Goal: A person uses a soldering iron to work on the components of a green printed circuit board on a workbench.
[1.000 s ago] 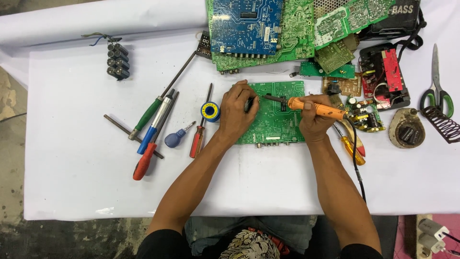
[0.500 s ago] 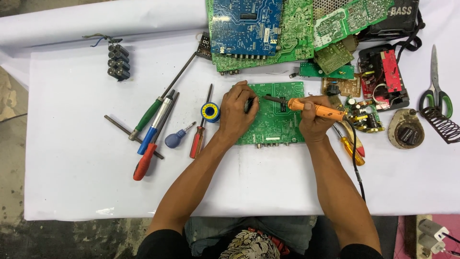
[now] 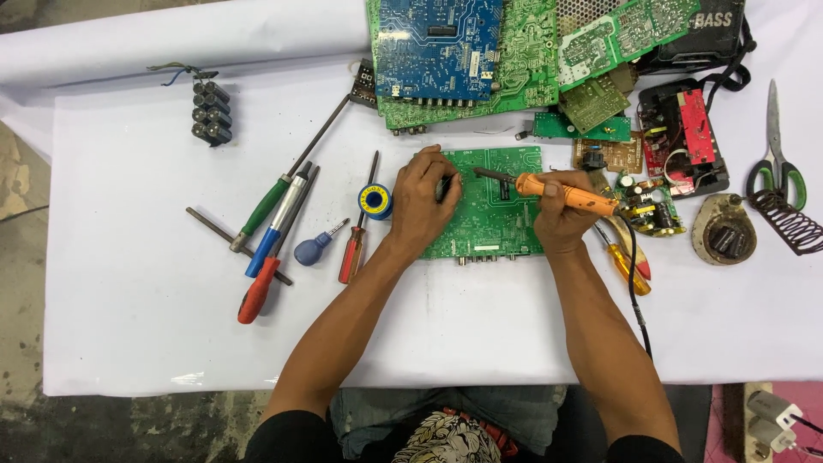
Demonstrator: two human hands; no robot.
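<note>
White-covered table (image 3: 129,326) as before: my left hand (image 3: 422,204) still pins the green board (image 3: 493,214), maybe pinching solder, right hand (image 3: 557,221) gripping the orange iron (image 3: 561,193) unmoved.

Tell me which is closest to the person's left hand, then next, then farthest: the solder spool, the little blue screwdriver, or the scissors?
Measured from the left hand:
1. Solder spool, blue and yellow, just to its left, beside the fingers.
2. Little blue screwdriver, farther left and lower, among the tools.
3. Scissors, far across the table at the right edge.
</note>
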